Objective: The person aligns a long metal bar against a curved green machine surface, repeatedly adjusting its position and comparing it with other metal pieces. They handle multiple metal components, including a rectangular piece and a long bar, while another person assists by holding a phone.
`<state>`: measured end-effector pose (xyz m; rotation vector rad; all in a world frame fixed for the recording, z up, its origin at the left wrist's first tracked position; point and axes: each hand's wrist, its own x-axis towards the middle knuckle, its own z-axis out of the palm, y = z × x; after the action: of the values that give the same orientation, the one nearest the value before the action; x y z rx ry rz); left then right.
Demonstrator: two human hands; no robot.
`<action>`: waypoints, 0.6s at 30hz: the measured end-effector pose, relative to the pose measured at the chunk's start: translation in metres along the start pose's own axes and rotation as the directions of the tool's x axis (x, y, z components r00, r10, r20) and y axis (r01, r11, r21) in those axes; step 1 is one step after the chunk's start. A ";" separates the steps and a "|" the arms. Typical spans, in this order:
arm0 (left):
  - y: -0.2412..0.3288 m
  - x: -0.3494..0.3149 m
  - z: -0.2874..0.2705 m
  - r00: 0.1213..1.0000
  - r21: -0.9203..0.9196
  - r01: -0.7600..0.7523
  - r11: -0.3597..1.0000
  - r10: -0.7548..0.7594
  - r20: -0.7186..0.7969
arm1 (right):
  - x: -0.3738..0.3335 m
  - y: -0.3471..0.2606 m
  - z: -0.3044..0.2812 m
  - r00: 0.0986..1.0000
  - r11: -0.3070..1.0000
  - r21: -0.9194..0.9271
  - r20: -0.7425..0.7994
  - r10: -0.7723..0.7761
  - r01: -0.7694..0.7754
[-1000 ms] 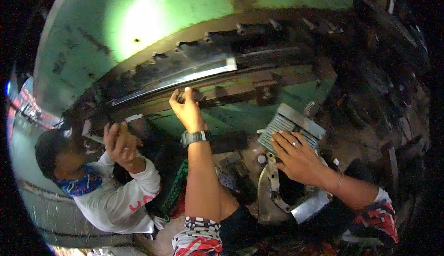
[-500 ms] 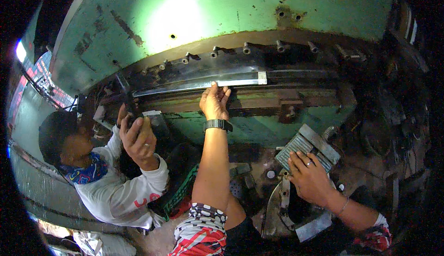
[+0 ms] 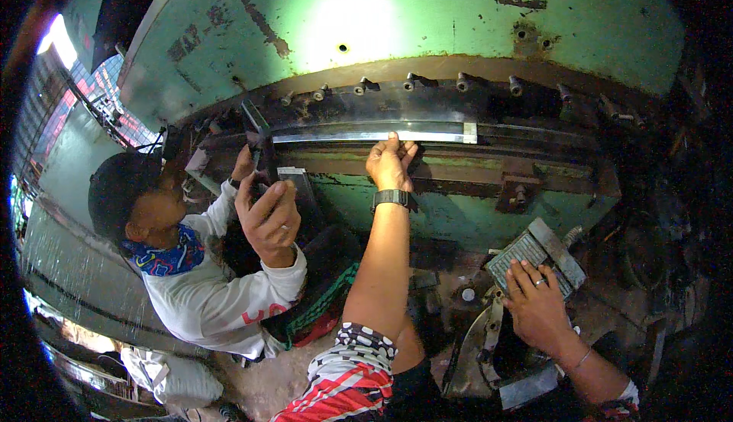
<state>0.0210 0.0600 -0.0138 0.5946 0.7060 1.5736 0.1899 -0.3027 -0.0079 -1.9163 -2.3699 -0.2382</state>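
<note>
**One head-worn fisheye, close against the machine**

The single view looks forward and down from the wearer's head at a green press [image 3: 427, 17], near enough that its body fills the upper frame. Straight edges bow toward the dark rim. The wearer's forearms enter from the lower edge; a co-worker [image 3: 191, 269] crouches lower left.

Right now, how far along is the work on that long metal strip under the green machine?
Done: the shiny strip sits along the dark bolted bar. In hand: the left hand presses its lower edge, while the right hand rests on the grey ribbed pedal box. A co-worker's hand grips a dark tool at the strip's left end. Whether the strip is fastened cannot be told.
</note>
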 end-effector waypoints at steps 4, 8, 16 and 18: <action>0.011 0.020 -0.018 0.999 -0.029 -0.006 1.000 0.005 -0.034 | 0.003 0.000 -0.005 1.000 0.999 -0.026 0.002 -0.025 0.025; 0.030 0.039 -0.035 0.999 -0.035 -0.021 0.999 0.019 -0.049 | 0.000 0.003 -0.003 1.000 0.999 -0.023 0.010 -0.024 0.024; 0.074 0.084 -0.078 0.995 -0.066 -0.039 0.997 0.033 -0.092 | 0.003 0.001 -0.010 1.000 1.000 0.030 -0.003 -0.011 0.011; 0.080 0.088 -0.080 0.993 -0.033 -0.054 0.998 0.050 -0.106 | 0.001 0.003 -0.008 1.000 1.000 0.024 0.002 -0.005 0.005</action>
<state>-0.1020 0.1344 -0.0112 0.5100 0.7440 1.6723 0.1920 -0.3025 0.0007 -1.9016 -2.3680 -0.2071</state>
